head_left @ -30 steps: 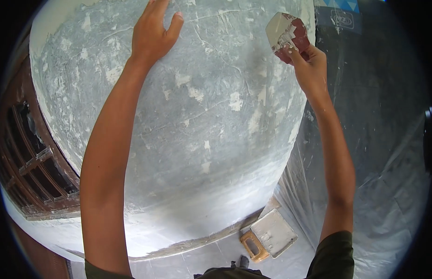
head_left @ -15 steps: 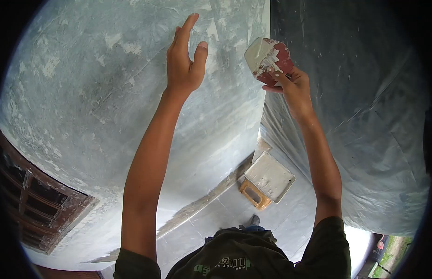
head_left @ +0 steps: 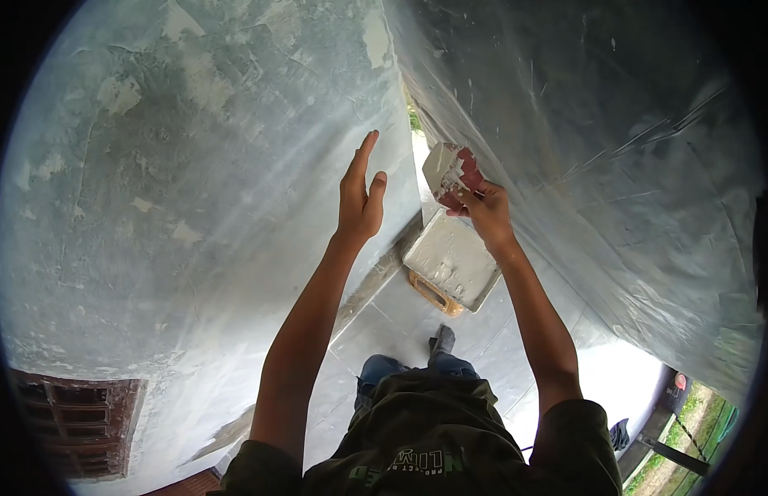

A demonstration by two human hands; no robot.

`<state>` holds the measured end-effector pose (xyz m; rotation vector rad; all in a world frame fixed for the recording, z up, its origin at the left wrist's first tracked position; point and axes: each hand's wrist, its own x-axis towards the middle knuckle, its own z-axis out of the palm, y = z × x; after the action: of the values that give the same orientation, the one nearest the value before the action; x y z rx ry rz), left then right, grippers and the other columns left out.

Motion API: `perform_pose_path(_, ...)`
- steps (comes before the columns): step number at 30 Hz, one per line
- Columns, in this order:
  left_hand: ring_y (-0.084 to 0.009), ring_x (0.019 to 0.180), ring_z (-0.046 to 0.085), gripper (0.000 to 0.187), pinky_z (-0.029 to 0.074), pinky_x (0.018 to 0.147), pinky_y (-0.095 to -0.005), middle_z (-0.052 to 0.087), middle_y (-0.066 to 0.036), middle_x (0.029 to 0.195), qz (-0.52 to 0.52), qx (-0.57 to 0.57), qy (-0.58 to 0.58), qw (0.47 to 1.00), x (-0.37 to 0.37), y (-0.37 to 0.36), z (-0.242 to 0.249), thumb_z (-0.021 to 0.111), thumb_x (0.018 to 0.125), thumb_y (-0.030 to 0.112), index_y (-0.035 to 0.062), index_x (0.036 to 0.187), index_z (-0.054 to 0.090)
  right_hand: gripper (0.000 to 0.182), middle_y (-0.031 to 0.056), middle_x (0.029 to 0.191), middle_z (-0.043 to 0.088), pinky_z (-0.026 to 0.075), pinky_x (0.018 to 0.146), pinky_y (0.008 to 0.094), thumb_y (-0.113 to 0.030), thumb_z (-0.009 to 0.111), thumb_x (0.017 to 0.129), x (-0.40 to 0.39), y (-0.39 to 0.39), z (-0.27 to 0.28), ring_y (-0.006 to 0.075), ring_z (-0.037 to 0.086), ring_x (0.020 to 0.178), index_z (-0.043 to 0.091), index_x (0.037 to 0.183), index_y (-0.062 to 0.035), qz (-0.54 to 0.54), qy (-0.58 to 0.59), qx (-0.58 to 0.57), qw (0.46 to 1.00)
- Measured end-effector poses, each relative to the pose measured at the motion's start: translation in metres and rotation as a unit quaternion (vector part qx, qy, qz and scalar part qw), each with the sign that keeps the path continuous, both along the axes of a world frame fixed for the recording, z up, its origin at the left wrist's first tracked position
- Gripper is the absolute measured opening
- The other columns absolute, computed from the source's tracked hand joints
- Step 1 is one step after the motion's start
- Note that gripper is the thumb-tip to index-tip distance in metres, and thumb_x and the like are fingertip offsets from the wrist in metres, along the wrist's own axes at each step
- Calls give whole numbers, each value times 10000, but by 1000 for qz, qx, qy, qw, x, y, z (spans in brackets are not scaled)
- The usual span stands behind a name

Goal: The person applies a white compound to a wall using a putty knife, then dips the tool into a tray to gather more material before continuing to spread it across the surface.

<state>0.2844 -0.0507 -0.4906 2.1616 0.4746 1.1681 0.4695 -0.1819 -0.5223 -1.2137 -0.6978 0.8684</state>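
Note:
My right hand (head_left: 490, 211) grips a flat red putty spreader (head_left: 466, 169), its far half coated in pale putty. It is held up above a square tray (head_left: 433, 248) of wet, light-grey putty. My left hand (head_left: 361, 198) is raised by the patchy grey plastered wall (head_left: 193, 165), fingers stretched out and thumb apart, holding nothing. Under the tray's near side shows a yellow-orange stool (head_left: 435, 295) with a slot in it.
Dark plastic sheeting (head_left: 599, 157) hangs along the right side. At the lower left a brown slatted wooden window frame (head_left: 78, 422) is set in the wall. My foot (head_left: 442, 339) is on the grey tiled floor (head_left: 384, 326), close to the stool.
Both hands have come lower in the view, the right one with the putty spreader moving toward the tray. The view has shifted, showing more of the wall's end and my legs.

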Motion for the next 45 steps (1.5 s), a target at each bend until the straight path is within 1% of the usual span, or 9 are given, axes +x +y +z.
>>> perform_pose_path(10,-382,1434,367,559,258,1194,-446,420,-266,1504,-21,-160,69,984,30,-39,-172,435,960,139,-74,1471,361,195,161,831,698,637,636,320,-64,638,883,18,-54,-204,191,718,733,652,928,126,-32,24,-200,979)
perform_pose_path(16,-375,1424,386,541,276,1181,-433,432,-260,1499,-32,-248,139,958,32,-51,-247,383,994,194,-57,1473,374,187,199,772,679,592,616,359,-75,642,810,4,-82,-305,270,725,726,661,855,105,-49,-11,-335,941)
perform_pose_path(18,-373,1420,393,532,282,1177,-431,443,-262,1489,-28,-268,155,951,27,-52,-269,380,999,194,-55,1469,381,160,174,762,676,568,679,415,-76,615,828,-5,-84,-326,268,705,727,677,866,67,-33,-250,-352,901)
perform_pose_path(19,-373,1417,396,530,282,1177,-431,449,-259,1485,-24,-277,163,946,23,-56,-278,379,1000,195,-55,1467,384,155,213,796,648,528,726,469,-80,619,804,-13,-84,-337,352,678,753,699,875,33,-46,-272,-350,895)
perform_pose_path(25,-372,1413,405,535,281,1177,-436,459,-257,1478,-27,-284,206,936,-23,-66,-326,383,990,181,-58,1468,380,165,179,958,629,536,807,475,-79,595,839,-56,-70,-411,375,638,940,724,929,-29,12,-379,-402,833)
perform_pose_path(30,-378,1413,402,545,278,1178,-439,452,-260,1481,-26,-308,245,919,-58,-67,-343,389,985,176,-55,1478,365,116,144,1017,628,590,812,443,-54,588,856,-87,-44,-445,337,627,1039,694,880,-12,61,-458,-445,767)
perform_pose_path(40,-375,1419,395,563,271,1183,-428,439,-258,1494,-34,-328,269,905,-68,-60,-348,389,967,159,-45,1491,340,95,155,991,626,593,788,416,-37,599,837,-128,-77,-413,319,642,1019,679,819,11,82,-474,-428,765)
perform_pose_path(43,-374,1419,397,562,268,1184,-431,442,-260,1490,-33,-326,272,905,-68,-56,-345,389,969,158,-47,1490,340,125,174,924,679,603,775,423,-57,617,814,-123,-91,-401,340,692,831,649,793,62,11,-245,-441,863)
perform_pose_path(45,-375,1415,401,562,271,1182,-433,445,-262,1488,-35,-323,269,907,-68,-55,-346,390,970,160,-48,1490,339,131,128,931,656,619,758,420,-78,603,894,-102,-88,-391,243,681,883,637,930,43,-93,163,-425,885)
